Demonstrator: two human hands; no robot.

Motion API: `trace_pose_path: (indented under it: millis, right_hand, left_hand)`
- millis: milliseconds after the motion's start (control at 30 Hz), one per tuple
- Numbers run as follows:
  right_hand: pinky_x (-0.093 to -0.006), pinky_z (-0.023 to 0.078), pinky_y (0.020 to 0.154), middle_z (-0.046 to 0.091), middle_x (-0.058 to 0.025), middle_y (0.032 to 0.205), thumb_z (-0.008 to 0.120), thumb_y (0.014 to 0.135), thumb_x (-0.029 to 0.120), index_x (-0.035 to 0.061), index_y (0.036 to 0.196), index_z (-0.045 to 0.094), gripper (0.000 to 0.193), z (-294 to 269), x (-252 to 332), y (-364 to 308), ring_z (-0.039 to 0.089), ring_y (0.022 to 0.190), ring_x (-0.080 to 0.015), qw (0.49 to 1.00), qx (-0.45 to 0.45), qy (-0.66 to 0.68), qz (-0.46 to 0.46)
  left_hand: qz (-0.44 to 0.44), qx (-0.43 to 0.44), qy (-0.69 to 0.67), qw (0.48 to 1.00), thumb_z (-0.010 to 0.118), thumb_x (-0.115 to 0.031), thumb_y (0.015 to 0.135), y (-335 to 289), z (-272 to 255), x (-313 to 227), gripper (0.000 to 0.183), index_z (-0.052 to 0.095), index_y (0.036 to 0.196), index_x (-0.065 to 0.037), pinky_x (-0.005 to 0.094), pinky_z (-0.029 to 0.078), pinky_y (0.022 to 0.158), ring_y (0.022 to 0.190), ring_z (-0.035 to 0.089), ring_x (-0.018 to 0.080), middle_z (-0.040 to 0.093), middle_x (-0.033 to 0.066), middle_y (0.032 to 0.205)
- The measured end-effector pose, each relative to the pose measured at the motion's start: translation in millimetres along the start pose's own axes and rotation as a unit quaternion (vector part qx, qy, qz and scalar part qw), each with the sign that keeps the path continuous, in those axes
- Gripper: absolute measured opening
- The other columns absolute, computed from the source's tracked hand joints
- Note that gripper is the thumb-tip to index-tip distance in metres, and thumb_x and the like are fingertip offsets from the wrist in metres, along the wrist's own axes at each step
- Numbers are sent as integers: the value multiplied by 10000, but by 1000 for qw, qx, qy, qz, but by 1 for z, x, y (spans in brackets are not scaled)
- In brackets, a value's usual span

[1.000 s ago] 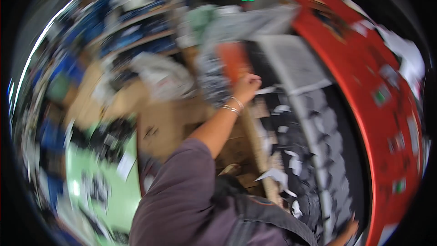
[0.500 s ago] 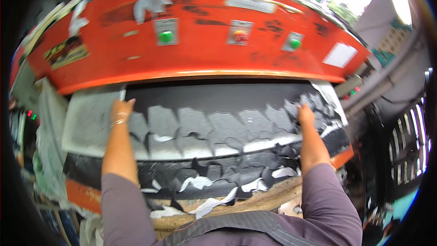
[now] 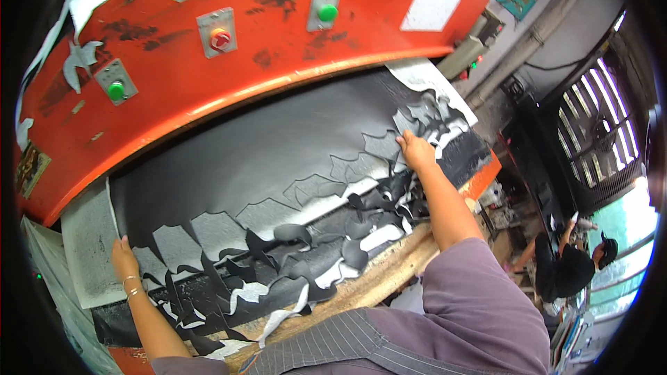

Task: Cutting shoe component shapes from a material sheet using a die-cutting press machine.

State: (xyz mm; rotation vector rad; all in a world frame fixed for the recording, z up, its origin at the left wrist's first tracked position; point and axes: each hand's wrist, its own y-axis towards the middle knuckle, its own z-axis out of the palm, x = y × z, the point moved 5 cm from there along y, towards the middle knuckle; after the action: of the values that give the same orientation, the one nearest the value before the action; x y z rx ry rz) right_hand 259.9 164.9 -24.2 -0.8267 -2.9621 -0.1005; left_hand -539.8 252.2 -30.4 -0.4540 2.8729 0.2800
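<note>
A smooth black sheet (image 3: 264, 149) is being pinched by the left hand (image 3: 125, 262) at its left edge and the right hand (image 3: 418, 151) at its jagged front, spread beyond both, curled scraps (image 3: 293, 234) strewn along the bed's (image 3: 85, 250) near edge.

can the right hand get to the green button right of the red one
Likely yes, by reaching forward: the right hand is at the edge of the black sheet, and nothing visible blocks the way to the green button.
</note>
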Motion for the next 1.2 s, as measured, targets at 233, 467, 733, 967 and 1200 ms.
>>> trace_pose_path:
  millis: [233, 467, 733, 967, 1200]
  right_hand:
    - [-476, 479, 749, 624, -182, 822, 611, 882, 351, 65, 936, 550, 297, -33, -26, -48, 614, 876, -384, 980, -170, -2, -100]
    - [-469, 473, 823, 651, -251, 974, 624, 830, 541, -12, 1010, 592, 582, -70, -10, -157, 616, 958, -406, 995, 98, 5, -35]
    - [-498, 399, 925, 630, -243, 1105, 711, 725, 362, 8, 1162, 559, 582, -76, -25, -179, 583, 1070, -385, 993, 116, -23, -15]
    - [-280, 419, 872, 571, -35, 1010, 688, 714, 170, 14, 1241, 520, 574, -131, -14, -220, 532, 925, -143, 826, 135, 546, 36]
    - [-386, 333, 1060, 532, -127, 1257, 816, 636, 285, 56, 1310, 502, 779, -112, 311, -258, 472, 1204, -281, 757, 294, 353, -464]
  left_hand:
    - [-53, 19, 2, 998, 546, -345, 950, -40, -23, 7, 390, 557, 958, 44, 484, 429, 779, 890, 556, 459, 601, 283, 951]
    - [112, 137, 57, 983, 662, -510, 791, -187, -30, -67, 845, 320, 1477, -153, 589, 127, 1124, 1436, 142, 401, 194, 168, 1562]
    - [51, 447, 1, 893, 567, -574, 862, -298, -98, -28, 712, 376, 1452, -224, 559, 208, 1115, 1430, 155, 410, 225, 147, 1552]
    - [119, 60, -250, 959, 645, -240, 877, -204, -157, -33, 324, 649, 1095, 0, 352, 494, 827, 954, 646, 316, 670, 181, 1040]
    - [150, -10, -211, 966, 534, -142, 912, -100, -40, 13, 290, 629, 1169, -45, 406, 404, 1001, 1166, 555, 305, 619, 146, 1216]
